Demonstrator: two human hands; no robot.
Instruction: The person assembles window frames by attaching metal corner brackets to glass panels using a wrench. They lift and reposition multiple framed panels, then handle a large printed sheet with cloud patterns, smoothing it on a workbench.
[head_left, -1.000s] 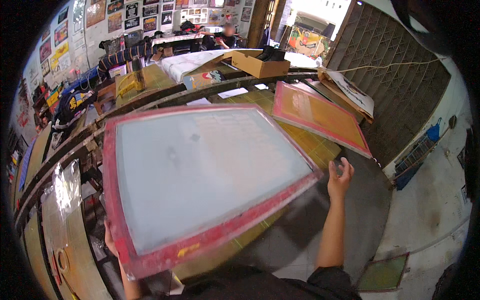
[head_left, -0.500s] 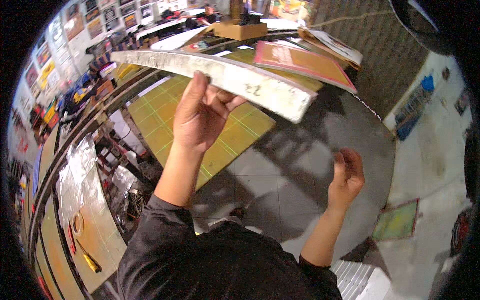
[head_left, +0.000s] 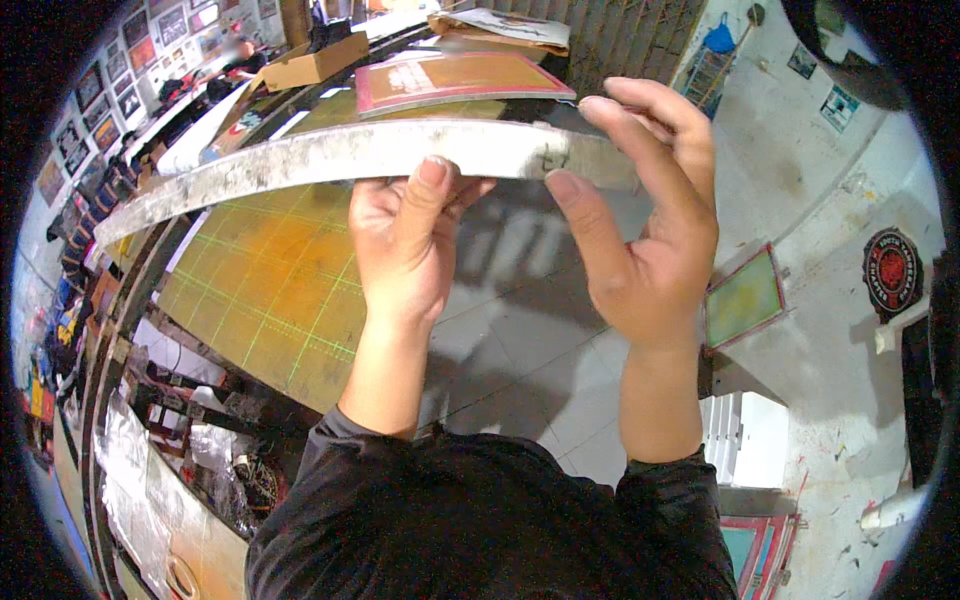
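A long, whitish, stained screen frame (head_left: 330,155), seen edge-on, spans the upper middle of the view and looks bent by the lens. My left hand (head_left: 405,245) grips its lower middle, thumb on the near side and the other fingers partly hidden behind. Around its right end, my right hand (head_left: 655,210) is raised with thumb and fingers spread apart. The thumb tip lies by the lower edge, the fingertips above; whether they touch it I cannot tell.
Below the frame stands a yellow-green gridded table (head_left: 270,270). A pink-edged screen (head_left: 465,80) lies beyond it, near a cardboard box (head_left: 315,62). Another screen (head_left: 745,298) and a white ridged box (head_left: 745,438) stand at the right. Plastic sheeting (head_left: 130,460) lies at lower left.
The held frame has shifted left and its left end now dips lower. My right hand has risen from the lower right to its right end. The view has turned rightward.
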